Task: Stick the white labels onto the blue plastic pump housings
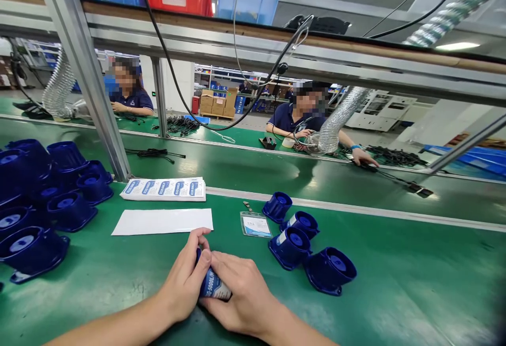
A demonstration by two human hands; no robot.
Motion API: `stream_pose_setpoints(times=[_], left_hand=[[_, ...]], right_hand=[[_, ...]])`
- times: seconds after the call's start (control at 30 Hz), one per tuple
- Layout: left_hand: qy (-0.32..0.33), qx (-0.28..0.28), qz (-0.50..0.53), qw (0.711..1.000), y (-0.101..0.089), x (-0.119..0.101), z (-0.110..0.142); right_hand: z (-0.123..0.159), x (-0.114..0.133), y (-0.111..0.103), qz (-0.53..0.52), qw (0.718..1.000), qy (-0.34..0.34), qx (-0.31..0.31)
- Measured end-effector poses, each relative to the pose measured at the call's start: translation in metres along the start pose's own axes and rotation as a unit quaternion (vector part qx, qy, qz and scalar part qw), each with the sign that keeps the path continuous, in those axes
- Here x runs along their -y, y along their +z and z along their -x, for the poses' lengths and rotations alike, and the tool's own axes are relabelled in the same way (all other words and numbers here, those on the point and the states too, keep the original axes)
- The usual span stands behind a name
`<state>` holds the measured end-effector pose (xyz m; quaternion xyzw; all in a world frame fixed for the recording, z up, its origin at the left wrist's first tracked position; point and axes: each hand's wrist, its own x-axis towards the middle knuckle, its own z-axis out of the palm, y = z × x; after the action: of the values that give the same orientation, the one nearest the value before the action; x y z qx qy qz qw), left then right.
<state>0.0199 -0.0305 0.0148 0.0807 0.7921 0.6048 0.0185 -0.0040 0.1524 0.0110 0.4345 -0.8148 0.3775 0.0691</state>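
Note:
Both of my hands are wrapped round a dark blue plastic housing (213, 283) low in the middle of the view. A blue and white label is on its side, with "5000L/H" partly readable. My left hand (184, 277) grips it from the left, thumb near the top. From the right, my right hand (243, 290) closes round it, its fingers reaching to the upper edge. Much of the housing is hidden by my fingers. Just beyond my hands lies a blank white sheet (162, 221), and behind that a stack of printed labels (164, 189).
Several blue housings (71, 210) crowd the left side. A few more blue housings (331, 269) stand to the right, beside a clear badge holder (255, 225). A metal post (85, 72) rises at left. Across the belt, two people sit; one person's hand (363, 156) touches black cables.

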Motion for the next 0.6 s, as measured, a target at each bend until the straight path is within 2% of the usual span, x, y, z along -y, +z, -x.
stream_pose_setpoints(times=[0.17, 0.37, 0.5, 0.6], left_hand=[[0.024, 0.013, -0.015, 1.000, 0.000, 0.002, 0.003], [0.024, 0.008, -0.027, 0.999, 0.001, 0.005, 0.004], [0.038, -0.018, -0.038, 0.998, 0.005, 0.018, 0.004], [0.070, -0.027, -0.043, 0.996, 0.010, 0.035, -0.001]], right_hand=[[-0.007, 0.014, -0.012, -0.118, 0.989, 0.085, 0.008], [-0.014, 0.023, -0.022, -0.237, 0.952, 0.189, 0.038], [-0.017, 0.020, -0.022, -0.324, 0.919, 0.222, 0.040], [-0.013, 0.003, -0.013, -0.345, 0.912, 0.218, 0.030]])
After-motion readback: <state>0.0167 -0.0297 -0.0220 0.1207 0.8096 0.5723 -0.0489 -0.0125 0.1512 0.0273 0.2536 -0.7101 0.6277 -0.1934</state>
